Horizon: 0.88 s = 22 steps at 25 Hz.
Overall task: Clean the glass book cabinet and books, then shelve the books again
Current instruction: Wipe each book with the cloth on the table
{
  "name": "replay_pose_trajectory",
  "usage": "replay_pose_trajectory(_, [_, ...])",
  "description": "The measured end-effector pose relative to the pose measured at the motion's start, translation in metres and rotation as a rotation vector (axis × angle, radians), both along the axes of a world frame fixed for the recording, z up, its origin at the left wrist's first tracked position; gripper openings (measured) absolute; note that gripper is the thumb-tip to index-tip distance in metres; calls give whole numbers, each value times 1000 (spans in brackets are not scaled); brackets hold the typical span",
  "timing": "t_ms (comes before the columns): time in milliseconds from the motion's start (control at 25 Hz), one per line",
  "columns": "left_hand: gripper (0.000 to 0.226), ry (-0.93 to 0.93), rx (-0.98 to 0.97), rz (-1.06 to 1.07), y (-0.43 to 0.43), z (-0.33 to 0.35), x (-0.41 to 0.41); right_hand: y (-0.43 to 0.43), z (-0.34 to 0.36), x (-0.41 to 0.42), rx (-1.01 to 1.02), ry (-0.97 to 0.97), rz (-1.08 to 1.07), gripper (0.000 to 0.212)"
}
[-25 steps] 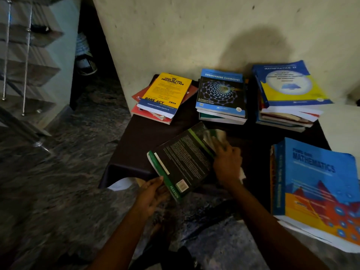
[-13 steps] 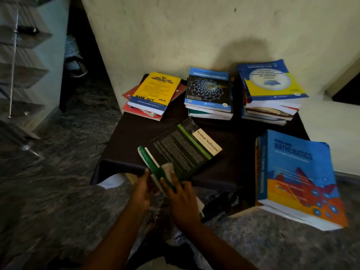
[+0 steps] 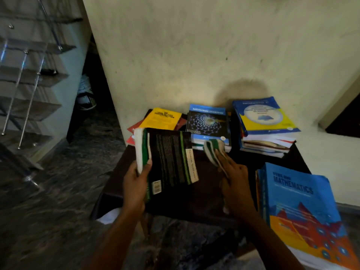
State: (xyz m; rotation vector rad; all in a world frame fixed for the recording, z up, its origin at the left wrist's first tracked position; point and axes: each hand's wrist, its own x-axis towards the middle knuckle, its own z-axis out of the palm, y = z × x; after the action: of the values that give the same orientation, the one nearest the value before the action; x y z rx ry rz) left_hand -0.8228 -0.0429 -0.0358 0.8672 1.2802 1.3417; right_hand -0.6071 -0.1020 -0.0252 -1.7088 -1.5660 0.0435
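A black book with green stripes is lifted off the dark low table, its back cover facing me. My left hand grips it at the lower left corner, thumb on the cover. To the right of the book, my right hand holds a green-and-white striped cloth above the table. Behind stand stacks topped by a yellow book, a chemistry book and a blue-and-yellow maths book. The glass cabinet shows at the far left.
A big blue mathematics book tops a pile at the right front. A cream wall rises right behind the table. Shoes sit in the dark gap left of the wall. Patterned stone floor spreads at the left and front.
The black book came up from the table's front edge, turned more upright in my left hand. My right hand with the cloth moved from the book's near end to its right side.
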Motion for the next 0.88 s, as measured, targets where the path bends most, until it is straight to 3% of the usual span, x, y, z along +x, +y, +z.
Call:
replay_pose_trajectory(120, [12, 272, 295, 3, 44, 33, -24, 25, 8, 2, 36, 55, -4, 67])
replay_pose_trajectory(280, [21, 813, 661, 1, 133, 53, -34, 64, 3, -8, -15, 71, 6, 70])
replay_pose_trajectory(560, [52, 1522, 1215, -537, 259, -11, -28, 114, -3, -21, -142, -13, -75, 62])
replay_pose_trajectory(640, [72, 1556, 1220, -650, 268, -48, -32, 121, -9, -21, -201, 15, -109, 66])
replay_pose_trajectory(880, [89, 1709, 910, -882, 295, -91, -45, 152, -16, -37, -278, -11, -100, 67])
